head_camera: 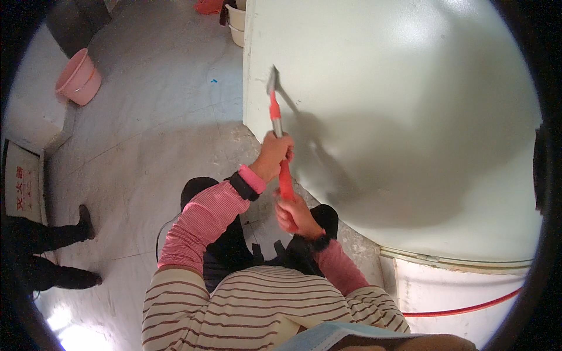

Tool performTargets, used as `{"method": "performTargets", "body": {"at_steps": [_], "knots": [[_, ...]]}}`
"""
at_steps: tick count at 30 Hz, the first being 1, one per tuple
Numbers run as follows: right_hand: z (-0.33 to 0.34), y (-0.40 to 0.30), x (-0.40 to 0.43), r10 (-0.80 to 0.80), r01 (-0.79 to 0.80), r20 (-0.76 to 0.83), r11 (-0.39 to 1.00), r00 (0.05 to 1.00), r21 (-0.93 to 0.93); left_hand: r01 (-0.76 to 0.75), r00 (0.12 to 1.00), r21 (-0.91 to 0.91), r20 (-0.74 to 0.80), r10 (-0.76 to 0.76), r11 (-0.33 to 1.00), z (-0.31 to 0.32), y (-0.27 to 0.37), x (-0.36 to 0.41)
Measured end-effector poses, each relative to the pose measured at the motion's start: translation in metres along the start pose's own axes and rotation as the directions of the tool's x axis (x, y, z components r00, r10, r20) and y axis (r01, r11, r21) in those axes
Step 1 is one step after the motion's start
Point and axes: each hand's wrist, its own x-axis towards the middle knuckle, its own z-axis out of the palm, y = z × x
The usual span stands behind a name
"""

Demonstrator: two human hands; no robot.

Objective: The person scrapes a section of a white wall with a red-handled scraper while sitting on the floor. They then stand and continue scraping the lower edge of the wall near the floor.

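A scraper [275, 107] with a red and metal handle slants up in front of me, its blurred blade at or close to a large pale green door or panel [373, 87], near that panel's left edge. My left hand [277, 151] is closed around the handle's metal middle. Lower down, my right hand [295, 214] grips the red end of the same handle. The shadows of the tool and of my arms fall across the panel.
A pink bucket [81, 79] stands at upper left, and pale buckets [237, 22] are beside the panel's upper left edge. Another person's dark-clad legs [61, 232] show at far left. A red hose [461, 309] runs at lower right.
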Motion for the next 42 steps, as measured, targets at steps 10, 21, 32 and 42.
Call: {"method": "performTargets", "body": {"at_steps": [10, 21, 32, 42], "knots": [[-0.045, 0.02, -0.094, 0.058, -0.06, -0.136, 0.998, 0.989, -0.013, 0.152, 0.967, 0.296, 0.151, -0.203, 0.943, 0.03, -0.059, -0.022], [-0.029, -0.008, -0.046, -0.109, 0.053, -0.138, 0.932, 0.984, -0.358, 0.09, 0.996, 0.084, 0.017, -0.092, 0.992, 0.021, -0.028, 0.01], [-0.043, -0.002, -0.088, -0.104, 0.011, -0.233, 0.929, 0.967, -0.369, 0.223, 0.945, 0.268, 0.178, -0.276, 0.937, 0.046, -0.055, -0.039], [-0.027, -0.009, -0.147, -0.171, -0.277, -0.591, 0.759, 0.788, -0.589, 0.356, 0.819, 0.351, 0.329, -0.47, 0.866, 0.067, -0.066, -0.057]]}}
